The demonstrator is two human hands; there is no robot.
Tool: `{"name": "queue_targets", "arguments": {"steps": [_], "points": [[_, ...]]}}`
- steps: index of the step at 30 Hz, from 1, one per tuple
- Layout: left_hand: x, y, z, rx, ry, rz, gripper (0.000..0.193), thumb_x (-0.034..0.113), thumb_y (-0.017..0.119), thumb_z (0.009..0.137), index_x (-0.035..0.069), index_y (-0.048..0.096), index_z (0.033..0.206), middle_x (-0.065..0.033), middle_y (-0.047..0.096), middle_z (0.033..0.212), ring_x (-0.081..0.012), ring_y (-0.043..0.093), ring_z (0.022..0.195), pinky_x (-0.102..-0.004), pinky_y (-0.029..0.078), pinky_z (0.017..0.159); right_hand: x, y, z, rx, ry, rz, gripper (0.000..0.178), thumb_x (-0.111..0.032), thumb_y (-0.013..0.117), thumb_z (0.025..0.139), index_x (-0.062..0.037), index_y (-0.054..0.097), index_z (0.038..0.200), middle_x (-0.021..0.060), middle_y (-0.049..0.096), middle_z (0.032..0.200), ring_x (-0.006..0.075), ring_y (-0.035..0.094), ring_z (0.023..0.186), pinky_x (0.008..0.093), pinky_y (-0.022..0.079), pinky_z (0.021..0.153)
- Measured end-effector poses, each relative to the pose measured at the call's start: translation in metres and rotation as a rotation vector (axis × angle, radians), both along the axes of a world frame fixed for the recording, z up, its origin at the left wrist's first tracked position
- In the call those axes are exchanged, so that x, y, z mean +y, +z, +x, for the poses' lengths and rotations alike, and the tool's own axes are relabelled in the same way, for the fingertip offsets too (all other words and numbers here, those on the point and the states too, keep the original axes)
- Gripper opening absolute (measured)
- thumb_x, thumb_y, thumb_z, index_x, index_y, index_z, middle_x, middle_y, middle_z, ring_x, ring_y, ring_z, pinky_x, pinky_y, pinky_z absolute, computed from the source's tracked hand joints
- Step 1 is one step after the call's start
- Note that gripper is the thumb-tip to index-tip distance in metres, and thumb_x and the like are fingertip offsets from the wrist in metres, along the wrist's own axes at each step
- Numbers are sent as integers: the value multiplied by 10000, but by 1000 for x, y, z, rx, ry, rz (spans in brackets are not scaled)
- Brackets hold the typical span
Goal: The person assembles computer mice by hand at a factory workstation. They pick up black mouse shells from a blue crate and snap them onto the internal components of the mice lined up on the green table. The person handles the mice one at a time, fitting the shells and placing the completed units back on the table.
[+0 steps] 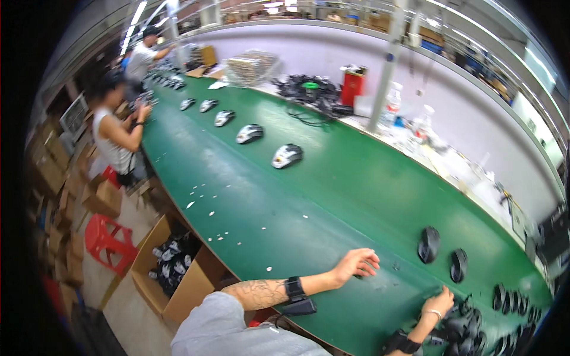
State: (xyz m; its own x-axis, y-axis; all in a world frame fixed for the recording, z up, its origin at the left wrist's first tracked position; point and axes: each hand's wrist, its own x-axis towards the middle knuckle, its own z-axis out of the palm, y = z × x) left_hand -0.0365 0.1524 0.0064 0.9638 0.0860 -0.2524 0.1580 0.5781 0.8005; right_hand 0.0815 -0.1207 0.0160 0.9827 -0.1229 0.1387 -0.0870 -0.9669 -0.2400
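My left hand (355, 264) rests palm down on the green conveyor belt (309, 202), fingers curled, and whether something lies under it I cannot tell. My right hand (438, 300) reaches to the edge of a pile of black computer mice (475, 326) at the lower right, fingers touching one. Two black mice (428, 244) (458, 264) stand on the belt just beyond my hands. Farther up the belt runs a line of white-and-black mice (287, 155) (249, 133) (224, 117), spaced apart.
A cardboard box (172, 270) with dark parts sits on the floor at my left, beside a red stool (107, 240). Two people (116, 133) (142, 56) work along the belt's left side. Cables (312, 95), a red box (352, 86) and bottles (393, 101) line the far shelf.
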Motion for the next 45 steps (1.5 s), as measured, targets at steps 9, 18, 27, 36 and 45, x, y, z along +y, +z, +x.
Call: {"name": "queue_targets", "arguments": {"steps": [9,18,27,36,45], "points": [[-2,11,-7,-7,-10,46,333,401,459,929,90,573,966,-52,609,945,-138,618,833,-243,456,717,8,2,-2,-103,131,161,490,41,679,706,-13,549,1175,166,527,1162,357,490,1118,417,401,950],[-4,10,-6,-7,-32,51,327,394,451,933,92,572,967,-46,607,942,-134,617,838,-243,462,718,-16,-15,17,-107,27,77,433,-17,688,735,-24,563,1150,150,541,1112,329,551,940,419,449,872],[-3,9,-6,2,-39,39,309,374,445,936,94,572,969,-39,611,938,-128,621,829,-235,468,715,-8,-15,15,-94,79,196,273,29,678,710,1,623,976,123,597,853,279,574,782,393,458,715],[-4,6,-6,4,-48,43,299,375,454,936,102,572,960,-31,611,931,-123,624,825,-232,471,711,6,-14,7,-307,191,168,144,50,666,705,5,544,767,124,546,754,286,541,720,407,439,679],[-6,3,-4,-21,-69,100,253,320,528,917,95,577,1019,-29,610,968,-118,612,844,-245,462,740,43,10,-11,-272,547,612,120,83,579,744,30,580,852,120,600,751,221,598,687,308,467,627]]}}
